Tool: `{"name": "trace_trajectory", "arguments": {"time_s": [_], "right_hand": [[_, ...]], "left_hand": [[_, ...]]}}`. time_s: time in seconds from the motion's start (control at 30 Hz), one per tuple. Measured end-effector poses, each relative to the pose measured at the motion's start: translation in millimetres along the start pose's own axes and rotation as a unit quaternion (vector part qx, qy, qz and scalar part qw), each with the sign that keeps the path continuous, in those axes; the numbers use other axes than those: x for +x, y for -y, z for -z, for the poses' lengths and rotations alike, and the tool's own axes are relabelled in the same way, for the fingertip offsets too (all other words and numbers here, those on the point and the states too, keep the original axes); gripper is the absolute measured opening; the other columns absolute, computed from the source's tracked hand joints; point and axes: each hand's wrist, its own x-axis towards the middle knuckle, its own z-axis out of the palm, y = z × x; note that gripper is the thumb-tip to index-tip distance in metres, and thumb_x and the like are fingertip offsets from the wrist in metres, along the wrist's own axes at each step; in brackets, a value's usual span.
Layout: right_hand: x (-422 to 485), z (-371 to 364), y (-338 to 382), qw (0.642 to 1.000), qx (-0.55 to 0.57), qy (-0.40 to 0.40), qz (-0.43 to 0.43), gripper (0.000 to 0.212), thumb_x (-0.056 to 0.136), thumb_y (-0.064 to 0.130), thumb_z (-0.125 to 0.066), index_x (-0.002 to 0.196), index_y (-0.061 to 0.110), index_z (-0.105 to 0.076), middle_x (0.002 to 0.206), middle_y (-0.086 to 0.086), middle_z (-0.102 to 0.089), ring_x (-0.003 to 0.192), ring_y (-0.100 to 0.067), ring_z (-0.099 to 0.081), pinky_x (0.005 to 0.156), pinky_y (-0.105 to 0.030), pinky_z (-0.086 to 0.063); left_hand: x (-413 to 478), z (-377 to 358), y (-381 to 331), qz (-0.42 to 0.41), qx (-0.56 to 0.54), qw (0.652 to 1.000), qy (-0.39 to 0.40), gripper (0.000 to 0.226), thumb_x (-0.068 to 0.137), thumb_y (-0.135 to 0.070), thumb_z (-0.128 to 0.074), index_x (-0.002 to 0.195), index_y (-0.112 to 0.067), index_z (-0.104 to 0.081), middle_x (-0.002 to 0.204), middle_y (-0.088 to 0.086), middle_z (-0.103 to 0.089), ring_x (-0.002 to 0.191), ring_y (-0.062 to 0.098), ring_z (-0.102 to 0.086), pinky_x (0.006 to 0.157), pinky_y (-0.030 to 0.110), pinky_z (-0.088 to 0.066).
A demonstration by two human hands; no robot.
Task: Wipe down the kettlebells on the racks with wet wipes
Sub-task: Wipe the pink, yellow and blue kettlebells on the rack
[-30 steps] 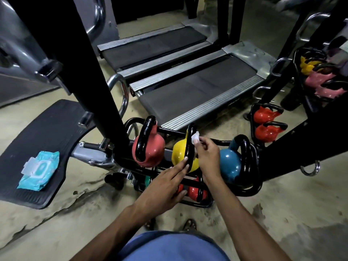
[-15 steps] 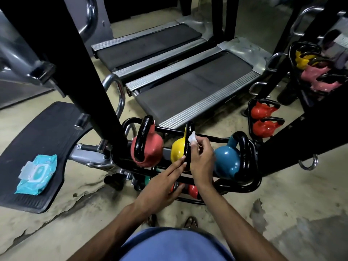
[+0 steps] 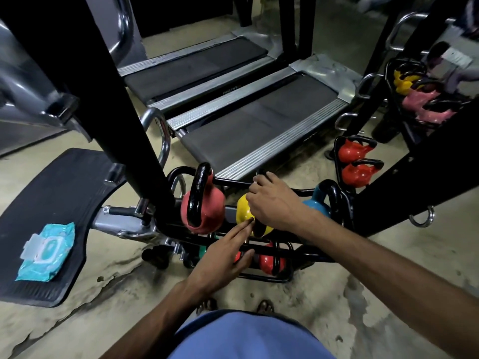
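Compared with half a second ago, the right hand [image 3: 272, 200] is seen shifted up and over the top of the yellow kettlebell [image 3: 243, 211], so that its black handle [image 3: 260, 173] is almost wholly covered; the left hand [image 3: 225, 257] is kept where it was. The right fingers are curled over the handle, and the wet wipe [image 3: 255, 178] is glimpsed only as a pale sliver at their tips, apparently pressed beneath them so the grip can be rubbed. The left fingers are held straight, their tips touching the bell's lower flank, probably to steady it on the rack [image 3: 233, 181]. A pink kettlebell [image 3: 207, 211] is seen just left of the fingers, a blue kettlebell [image 3: 317, 208] just right; the wipe pack [image 3: 46, 251] is left well apart.
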Motion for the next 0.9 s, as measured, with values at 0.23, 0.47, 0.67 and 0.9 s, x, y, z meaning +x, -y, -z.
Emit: {"name": "trace_trajectory", "arguments": {"time_s": [0.23, 0.47, 0.67, 0.9], "right_hand": [[-51, -3, 39, 0.767, 0.458, -0.190, -0.406, 0.016, 0.101, 0.025, -0.060, 0.112, 0.023, -0.071, 0.105, 0.012, -0.073, 0.093, -0.003, -0.068, 0.079, -0.027, -0.056], [-13, 8, 44, 0.184, 0.832, -0.132, -0.506, 0.046, 0.105, 0.012, -0.038, 0.078, -0.001, -0.072, 0.076, -0.022, -0.073, 0.066, -0.033, -0.073, 0.063, -0.032, -0.060], [-16, -4, 50, 0.279, 0.773, -0.214, -0.528, 0.026, 0.102, 0.012, -0.050, 0.087, 0.005, -0.070, 0.084, -0.018, -0.075, 0.073, -0.029, -0.074, 0.071, -0.038, -0.061], [-39, -16, 42, 0.906, 0.280, -0.205, -0.242, 0.016, 0.097, 0.021, -0.062, 0.107, 0.015, -0.073, 0.126, -0.001, -0.066, 0.128, -0.018, -0.054, 0.109, -0.030, -0.044]], "left_hand": [[3, -2, -5, -0.034, -0.005, 0.999, -0.022, 0.061, 0.104, -0.030, -0.057, 0.160, -0.025, -0.034, 0.170, -0.019, -0.015, 0.148, 0.002, -0.036, 0.114, 0.018, -0.037], [4, 1, -3, -0.044, 0.007, 0.999, -0.013, 0.060, 0.103, -0.035, -0.054, 0.159, -0.024, -0.036, 0.170, -0.018, -0.014, 0.146, 0.004, -0.040, 0.106, 0.023, -0.048], [2, 2, -3, -0.028, -0.004, 1.000, -0.006, 0.061, 0.103, -0.032, -0.056, 0.160, -0.025, -0.034, 0.169, -0.020, -0.015, 0.147, -0.002, -0.035, 0.111, 0.018, -0.041], [-4, -12, -3, 0.007, -0.016, 1.000, -0.008, 0.066, 0.103, -0.033, -0.055, 0.163, -0.028, -0.026, 0.170, -0.019, -0.014, 0.144, -0.016, -0.024, 0.114, 0.011, -0.031]]}}
